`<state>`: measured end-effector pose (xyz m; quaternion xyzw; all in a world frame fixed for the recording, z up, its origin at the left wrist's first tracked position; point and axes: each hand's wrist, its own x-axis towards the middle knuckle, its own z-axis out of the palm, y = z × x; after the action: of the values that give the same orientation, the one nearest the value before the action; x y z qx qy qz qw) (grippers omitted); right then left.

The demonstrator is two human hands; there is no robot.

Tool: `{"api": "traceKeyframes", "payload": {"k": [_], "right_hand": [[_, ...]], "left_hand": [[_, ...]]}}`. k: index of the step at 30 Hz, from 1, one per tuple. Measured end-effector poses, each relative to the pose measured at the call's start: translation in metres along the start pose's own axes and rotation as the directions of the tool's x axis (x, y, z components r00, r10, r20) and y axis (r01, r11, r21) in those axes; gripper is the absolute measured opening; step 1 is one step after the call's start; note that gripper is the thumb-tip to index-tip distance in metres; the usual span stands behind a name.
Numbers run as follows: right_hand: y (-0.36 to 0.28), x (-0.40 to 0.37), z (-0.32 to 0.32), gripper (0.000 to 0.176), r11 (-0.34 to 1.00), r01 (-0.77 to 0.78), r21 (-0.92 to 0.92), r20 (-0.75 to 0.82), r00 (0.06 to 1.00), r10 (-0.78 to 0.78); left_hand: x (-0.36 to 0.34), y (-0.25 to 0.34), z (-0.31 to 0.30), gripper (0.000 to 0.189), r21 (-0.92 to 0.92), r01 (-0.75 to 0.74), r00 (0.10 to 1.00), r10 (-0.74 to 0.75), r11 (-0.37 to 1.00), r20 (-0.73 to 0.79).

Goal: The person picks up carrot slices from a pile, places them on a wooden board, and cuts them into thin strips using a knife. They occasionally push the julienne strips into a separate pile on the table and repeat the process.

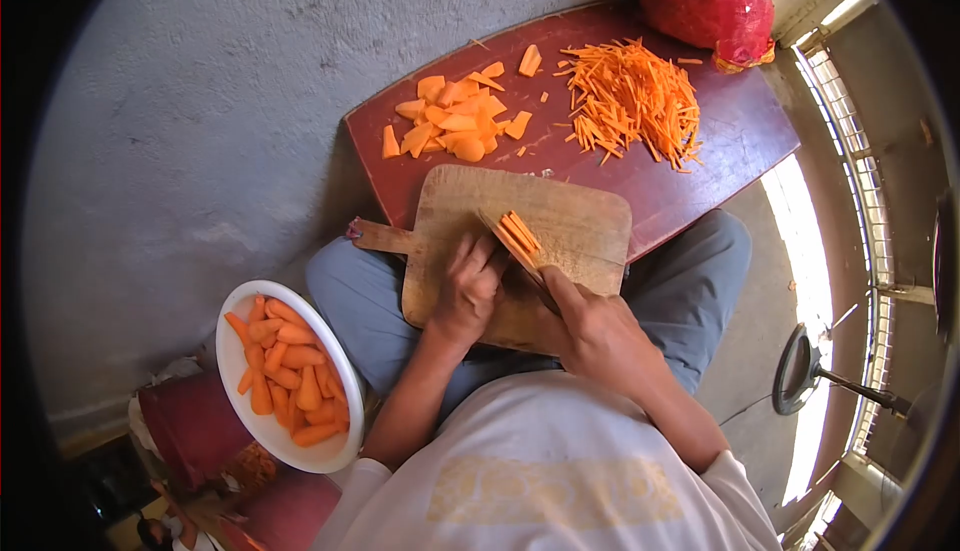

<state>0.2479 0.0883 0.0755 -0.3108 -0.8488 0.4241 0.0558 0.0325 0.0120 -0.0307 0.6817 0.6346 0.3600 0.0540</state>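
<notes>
A wooden cutting board (580, 226) with a handle at its left lies across the lap, against a red table. My right hand (597, 336) is closed on a knife (528, 263), whose blade slants up and left over the board. Beside the blade, on its right, are several cut carrot sticks (520, 230). My left hand (470, 286) rests on the board left of the blade, fingers curled and bunched; what they hold, if anything, is hidden.
The red table (735, 116) bears carrot slices (455, 116), a heap of carrot shreds (635, 101) and a red mesh sack (708, 1). At lower left stands a white basin (228, 351) of peeled carrots (300, 356). A grey wall borders the left; another person (180, 531) is at bottom left.
</notes>
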Motion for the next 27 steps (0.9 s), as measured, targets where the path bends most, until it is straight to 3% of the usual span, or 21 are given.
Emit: {"api": "traceKeyframes", "payload": {"k": [2, 5, 8, 11, 17, 20, 27], "right_hand": [[-0.005, -0.012, -0.003, 0.044, 0.999, -0.042, -0.001, 0.011, 0.999, 0.042], [0.009, 0.010, 0.010, 0.034, 0.996, 0.083, -0.014, -0.050, 0.995, -0.084], [0.011, 0.016, 0.009, 0.046, 0.997, 0.077, 0.010, -0.032, 0.997, -0.077], [-0.008, -0.007, -0.005, 0.047, 0.999, -0.054, -0.006, 0.032, 0.998, 0.054], [0.014, 0.019, 0.014, 0.037, 0.992, 0.123, -0.016, -0.075, 0.989, -0.124], [0.003, -0.001, 0.000, 0.046, 0.999, 0.037, 0.035, -0.035, 0.999, -0.036], [0.010, 0.018, 0.009, 0.046, 0.997, 0.075, 0.031, -0.060, 0.996, -0.073]], "left_hand": [[-0.002, -0.003, 0.004, 0.036, 0.004, -0.009, 1.000, 0.009, 1.000, -0.013], [0.001, 0.002, 0.000, 0.037, -0.032, 0.012, 1.000, -0.012, 0.999, 0.004], [-0.002, 0.004, 0.000, 0.037, -0.048, 0.075, 0.997, -0.075, 0.996, 0.007], [-0.004, 0.004, 0.000, 0.035, -0.029, 0.055, 0.998, -0.055, 0.998, -0.006], [-0.004, 0.002, -0.003, 0.040, -0.092, 0.066, 0.998, -0.067, 0.994, 0.001], [-0.006, -0.002, -0.001, 0.038, -0.079, 0.039, 0.999, -0.040, 0.996, -0.001], [-0.008, 0.000, -0.002, 0.038, -0.017, 0.066, 0.998, -0.066, 0.998, 0.013]]}}
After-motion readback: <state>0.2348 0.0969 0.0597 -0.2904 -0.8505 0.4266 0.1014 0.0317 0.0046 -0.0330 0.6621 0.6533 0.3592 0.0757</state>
